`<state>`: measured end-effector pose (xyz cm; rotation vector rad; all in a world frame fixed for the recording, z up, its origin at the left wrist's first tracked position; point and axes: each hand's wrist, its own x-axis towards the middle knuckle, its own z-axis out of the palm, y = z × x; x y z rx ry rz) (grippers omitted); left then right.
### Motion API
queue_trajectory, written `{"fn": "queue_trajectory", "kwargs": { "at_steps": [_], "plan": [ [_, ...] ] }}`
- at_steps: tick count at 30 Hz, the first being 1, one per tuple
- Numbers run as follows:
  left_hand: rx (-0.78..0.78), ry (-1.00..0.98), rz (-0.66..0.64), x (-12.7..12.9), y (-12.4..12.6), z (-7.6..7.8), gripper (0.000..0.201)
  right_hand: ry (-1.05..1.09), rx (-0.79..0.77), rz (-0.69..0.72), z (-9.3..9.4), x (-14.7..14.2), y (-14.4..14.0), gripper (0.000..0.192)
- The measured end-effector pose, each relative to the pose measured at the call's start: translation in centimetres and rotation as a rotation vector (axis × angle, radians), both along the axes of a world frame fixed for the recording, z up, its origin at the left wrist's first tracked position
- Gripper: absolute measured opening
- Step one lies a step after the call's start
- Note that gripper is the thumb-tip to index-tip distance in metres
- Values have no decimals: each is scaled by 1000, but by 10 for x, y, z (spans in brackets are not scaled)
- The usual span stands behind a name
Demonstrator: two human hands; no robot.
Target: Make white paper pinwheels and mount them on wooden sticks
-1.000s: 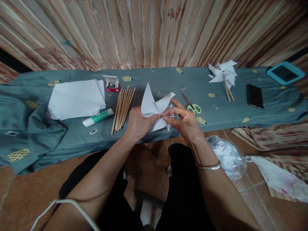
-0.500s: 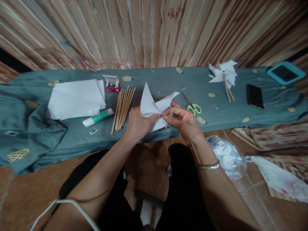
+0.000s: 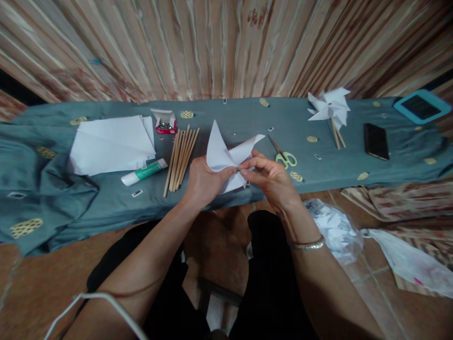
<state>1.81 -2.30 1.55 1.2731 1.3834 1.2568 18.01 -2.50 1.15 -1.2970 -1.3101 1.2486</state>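
Note:
A white paper pinwheel (image 3: 218, 150) with curled blades is held over the front edge of the cloth-covered table. My left hand (image 3: 207, 182) grips it from the left, thumb pressed at its middle. From the right, the thumb and forefinger of my right hand (image 3: 271, 178) pinch at the same middle spot; something tiny there is too small to make out. Left of my hands lie a bundle of wooden sticks (image 3: 181, 160) and a green-and-white glue stick (image 3: 144, 172). Scissors (image 3: 285, 157) with pale green handles rest just beyond my right hand.
White paper sheets (image 3: 111, 144) lie at the left beside a small red box (image 3: 165, 123) of metal pins or tacks. Pinwheels on sticks (image 3: 330, 107), a dark phone (image 3: 376, 141) and a blue-framed tablet (image 3: 422, 106) are at the right. A plastic bag (image 3: 334, 229) of paper scraps sits on the floor.
Hardly anything differs. Both hands keep their hold on the pinwheel's middle, with at most a tiny shift of the fingers; the view has moved very slightly.

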Motion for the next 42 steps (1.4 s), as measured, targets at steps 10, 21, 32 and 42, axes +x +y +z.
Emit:
{"fn": "queue_trajectory", "kwargs": {
  "at_steps": [10,21,32,42],
  "plan": [
    [-22,1,-4,-1,0,-1,29,17,58,-17,-8,-7,0,11],
    [-56,17,23,-4,-1,8,28,75,91,-1,-12,-18,-3,13],
    [-56,19,-9,-7,-1,17,26,114,112,-20,-14,-20,-2,13],
    [-38,-6,-40,-12,-3,19,27,63,200,-40,-11,-23,-8,11]
  ]
}}
